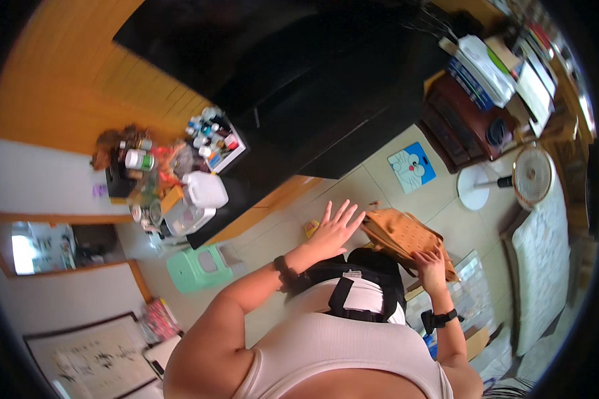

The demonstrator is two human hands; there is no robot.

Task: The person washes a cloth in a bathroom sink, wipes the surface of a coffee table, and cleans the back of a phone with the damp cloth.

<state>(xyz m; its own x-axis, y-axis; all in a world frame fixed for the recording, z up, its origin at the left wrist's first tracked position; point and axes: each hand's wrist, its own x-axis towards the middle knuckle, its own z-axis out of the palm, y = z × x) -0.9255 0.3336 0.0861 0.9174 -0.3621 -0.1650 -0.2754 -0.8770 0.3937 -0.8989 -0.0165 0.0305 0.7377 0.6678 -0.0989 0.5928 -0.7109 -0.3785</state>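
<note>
A tan studded handbag (400, 229) is tilted in front of my body, over the tiled floor. My right hand (430, 268) grips its near right edge, fingers curled over the rim. To the left of the bag, my left hand (334, 234) is open with its fingers spread, and nothing is in it. Its fingertips come close to the bag's left end; whether they touch cannot be told. The bag's inside is hidden. Each wrist wears a dark band.
A black-topped cabinet (339, 133) runs ahead, with a white box of bottles (229, 156) at its left. A green stool (196, 268) stands left. At right are a cartoon-printed blue board (412, 167), a white fan (532, 176) and a pale cushioned seat (540, 279).
</note>
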